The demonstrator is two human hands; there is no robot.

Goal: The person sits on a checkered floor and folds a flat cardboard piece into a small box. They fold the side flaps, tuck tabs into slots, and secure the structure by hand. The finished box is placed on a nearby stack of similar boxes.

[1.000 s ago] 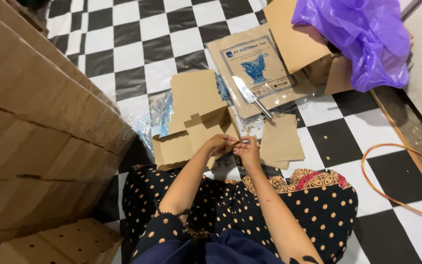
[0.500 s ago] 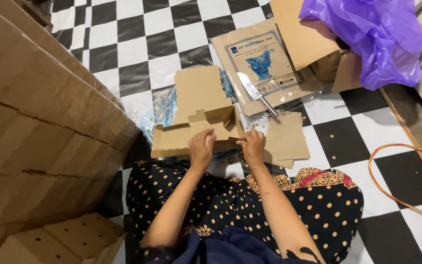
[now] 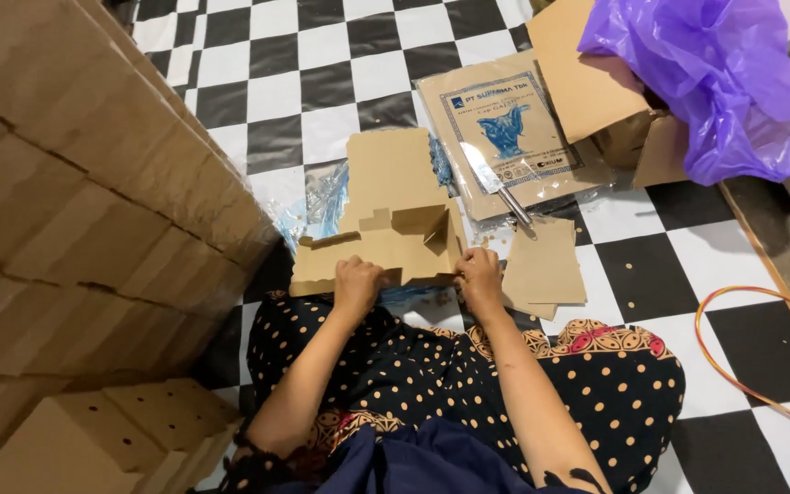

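Observation:
A flat brown cardboard box blank (image 3: pixel 386 220) with cut tabs lies on the checkered floor in front of my knees. My left hand (image 3: pixel 357 279) grips its near edge towards the left. My right hand (image 3: pixel 479 274) holds the same edge at the right corner. A knife (image 3: pixel 496 187) with a silver blade rests on a flat printed packet (image 3: pixel 505 137) just beyond the blank. A loose cardboard piece (image 3: pixel 546 270) lies right of my right hand.
Tall stacks of cardboard (image 3: pixel 75 201) fill the left side, with a holed cardboard box (image 3: pixel 102 439) at the bottom left. An open carton (image 3: pixel 596 91) with a purple plastic bag (image 3: pixel 706 82) stands at the back right. An orange cable (image 3: pixel 761 366) curls at the right.
My hands were close together over my lap a second ago; they have moved forward and apart and taken hold of the cardboard blank's near edge.

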